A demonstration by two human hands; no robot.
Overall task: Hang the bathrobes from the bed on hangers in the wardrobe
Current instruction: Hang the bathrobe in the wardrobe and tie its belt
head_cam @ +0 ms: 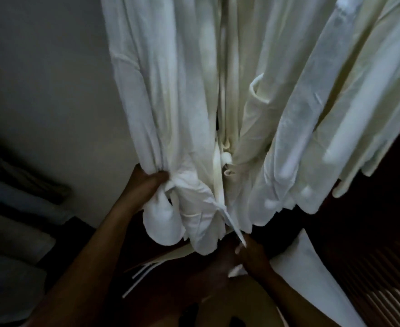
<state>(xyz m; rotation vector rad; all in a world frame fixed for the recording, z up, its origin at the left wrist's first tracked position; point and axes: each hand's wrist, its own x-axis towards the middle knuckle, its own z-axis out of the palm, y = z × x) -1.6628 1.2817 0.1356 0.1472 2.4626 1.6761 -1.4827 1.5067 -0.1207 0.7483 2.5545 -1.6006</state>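
Note:
Several white bathrobes hang close together from above and fill the upper middle and right of the head view. My left hand grips a bunched fold of the leftmost bathrobe near its lower edge. My right hand, dim and low in the frame, pinches the tip of a thin white belt that trails down from that robe. More robes hang to the right. The hangers and rail are out of view above.
A pale wardrobe wall stands behind on the left. Folded dark items are stacked at the lower left. A white cloth lies at the lower right beside a dark slatted surface.

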